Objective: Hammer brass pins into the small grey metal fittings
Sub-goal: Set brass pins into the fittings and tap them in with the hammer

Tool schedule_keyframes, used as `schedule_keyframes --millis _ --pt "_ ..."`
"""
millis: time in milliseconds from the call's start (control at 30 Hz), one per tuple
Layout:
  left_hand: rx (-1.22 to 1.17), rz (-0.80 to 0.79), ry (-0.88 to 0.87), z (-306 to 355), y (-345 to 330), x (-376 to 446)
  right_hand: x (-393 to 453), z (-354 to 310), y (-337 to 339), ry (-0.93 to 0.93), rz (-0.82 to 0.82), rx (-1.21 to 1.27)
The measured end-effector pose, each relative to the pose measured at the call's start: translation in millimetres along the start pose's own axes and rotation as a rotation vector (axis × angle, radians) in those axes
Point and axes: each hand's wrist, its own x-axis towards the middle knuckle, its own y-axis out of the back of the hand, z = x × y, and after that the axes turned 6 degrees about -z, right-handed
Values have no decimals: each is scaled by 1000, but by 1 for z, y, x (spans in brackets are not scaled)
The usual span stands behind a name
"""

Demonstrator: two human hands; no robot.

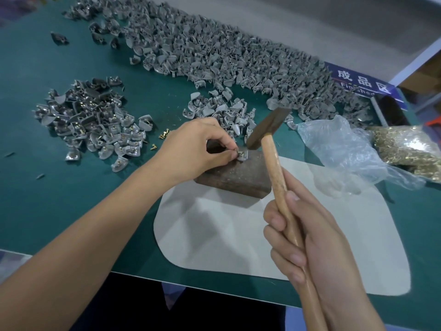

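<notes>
- Head view: the left hand (195,145) pinched a small grey metal fitting (243,156) with a brass pin (241,154) seated in it, on top of the dark rusty metal block (241,174) on the green bench (71,199).
- The right hand's (307,244) grip was clenched round the wooden handle of the hammer (268,126).
- The hammer head hung just above and right of the pin, its long axis slanting toward the far right, the left fingertips (232,155) right beside the strike point.
- A pile of pinned grey fittings (90,125) lay to the left; the big heap of unpinned grey fittings (214,51) lay beyond.
</notes>
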Motion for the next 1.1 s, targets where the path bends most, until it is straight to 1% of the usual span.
schedule_keyframes --millis 100,267,400,533,600,700,867,933,1000,1100 --pt "0 -5 13 1 -1 0 -1 3 -1 68 -24 -3" --pt "-47 -6 34 4 1 -2 3 7 2 -11 -16 -35" --pt "-40 -2 46 6 2 -2 3 6 5 70 -17 -43" --pt "-46 1 49 9 2 -2 7 6 7 -11 -14 2" --pt "-49 4 59 9 2 -3 9 4 7 -19 -8 -8" --pt "-55 4 64 8 1 -3 6 0 8 28 -7 -7" --pt "-40 -8 54 7 3 -3 -1 0 8 111 -82 46" --pt "-35 -8 56 7 3 -3 0 7 8 86 -48 42" --pt "-37 -3 57 7 3 -3 2 12 8 13 -9 29" --pt "-27 -4 56 8 4 -3 3 11 10 -15 -10 15"
